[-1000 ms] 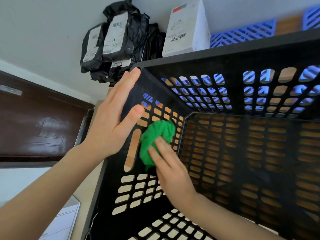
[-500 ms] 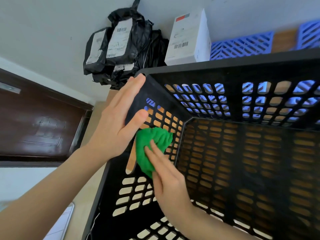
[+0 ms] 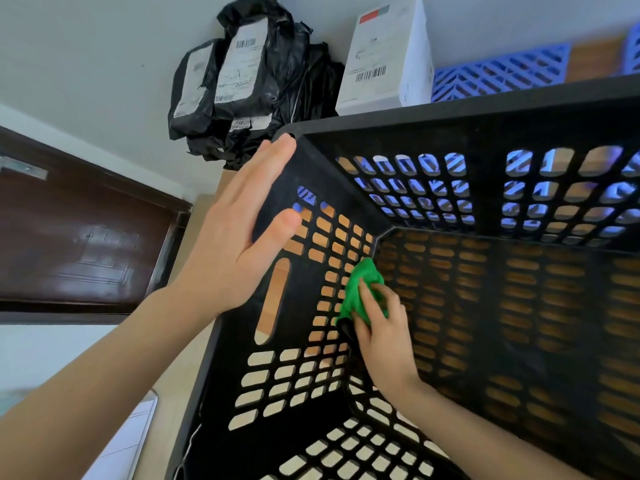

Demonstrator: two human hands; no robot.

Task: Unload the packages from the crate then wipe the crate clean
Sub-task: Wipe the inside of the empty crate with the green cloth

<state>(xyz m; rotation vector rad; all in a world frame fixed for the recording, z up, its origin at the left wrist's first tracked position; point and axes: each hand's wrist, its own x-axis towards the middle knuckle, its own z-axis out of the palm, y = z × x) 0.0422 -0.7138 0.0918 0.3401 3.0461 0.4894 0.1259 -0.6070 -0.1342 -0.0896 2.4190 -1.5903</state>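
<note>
Since the earlier frame, the right hand point(image 3: 384, 334) and the green cloth point(image 3: 360, 289) slide away from the handle slot point(image 3: 273, 299) in the crate's left wall and go deeper, to the seam where that wall meets the crate's floor. The left thumb, which was almost touching the cloth, now stands well apart from it.

The black crate point(image 3: 485, 133) is the landmark, and nothing lies inside it but the cloth and the hand. Just beyond its far-left corner a heap of black packages point(image 3: 242, 84) with white labels leans against the pale wall. A white box point(image 3: 384, 57) with a barcode label stands beside them, just past the crate's far rim. Further right along that rim are blue lattice panels point(image 3: 498, 71), which also show through the holes in the crate's far wall. To the left of the crate is a dark brown door point(image 3: 79, 237). Wood shows through the holes in the crate's floor.

The left hand point(image 3: 239, 237) is spread flat with its fingers straight and together. They lie along the outside of the crate's left wall, up near the far-left corner, while the thumb reaches over the rim onto the inner face. The right hand is inside the crate, its fingers curled over the bunched cloth and pressing it against the lower part of the left wall.
</note>
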